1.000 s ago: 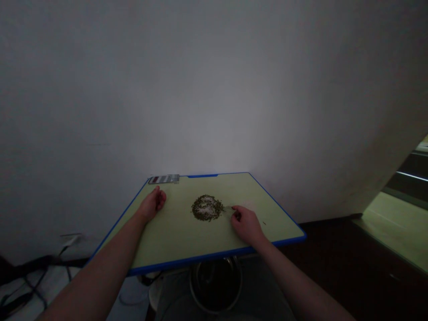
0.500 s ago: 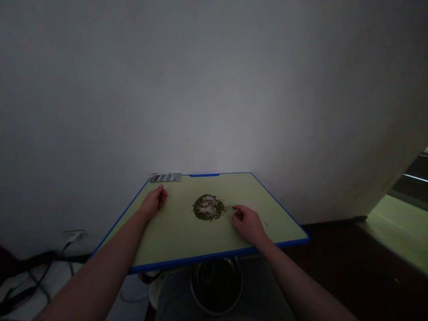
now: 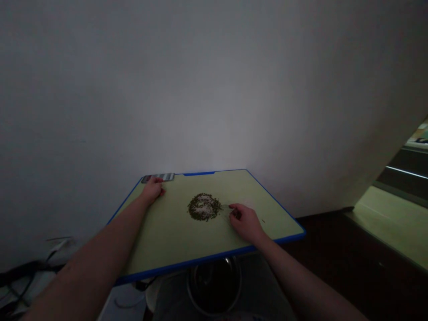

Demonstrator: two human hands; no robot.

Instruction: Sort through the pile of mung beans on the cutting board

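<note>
A pile of small green-brown grains [image 3: 204, 207], like dried beans or seeds, lies spread on the pale yellow board table [image 3: 187, 245], with a lighter patch in its middle. My right hand [image 3: 246, 221] rests just right of the pile, its fingers pinched on a thin, pale, wire-like tool [image 3: 225, 206] that reaches toward the grains. The tool's exact kind is too faint to tell. At the back left corner lies a phone [image 3: 167, 177] with a lit screen. My left hand [image 3: 154, 189] is at the phone's near edge, fingers apart, a fingertip over the screen.
Below the table's blue front edge [image 3: 187, 264], a round metal pot [image 3: 214, 287] sits at my lap. A tiny dark bit [image 3: 263, 221] lies right of my right hand. The wall [image 3: 214, 111] stands behind the table. Cables [image 3: 30, 272] run at lower left.
My left hand has moved forward to the phone, its fingers opening out from a loose curl. My right hand keeps its place by the pile. The view has shifted slightly.
</note>
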